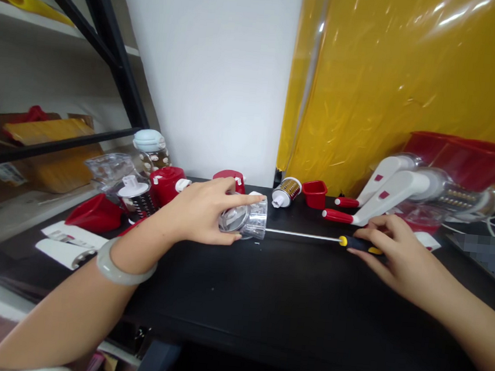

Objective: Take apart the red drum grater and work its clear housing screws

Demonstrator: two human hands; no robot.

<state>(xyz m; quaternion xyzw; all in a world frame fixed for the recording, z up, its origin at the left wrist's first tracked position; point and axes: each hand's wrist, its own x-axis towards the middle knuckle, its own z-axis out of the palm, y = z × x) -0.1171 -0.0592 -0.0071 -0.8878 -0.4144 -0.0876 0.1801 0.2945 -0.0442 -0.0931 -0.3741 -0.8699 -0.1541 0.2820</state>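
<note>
My left hand (214, 210) grips a clear plastic grater housing (257, 217) lying on its side on the black table, its index finger stretched along the top. A screwdriver (304, 235) lies level, its thin steel shaft reaching the housing's right end; whether the tip touches a screw inside is hidden. Round its dark blue and yellow handle (358, 244) are the fingers of my right hand (387, 251). Behind the housing is a red part (230, 179), partly covered by my left hand. A grater drum (287, 192) with a white end lies just beyond, beside a small red cup (315, 194).
At right stand rotary graters with white crank handles (398, 191) and red hoppers (464, 157). Red and white parts (96, 213), another drum (134, 195) and a blue-lidded bottle (149, 144) crowd the left. A black metal shelf frame (119, 62) rises there; a yellow sheet (398, 77) hangs behind.
</note>
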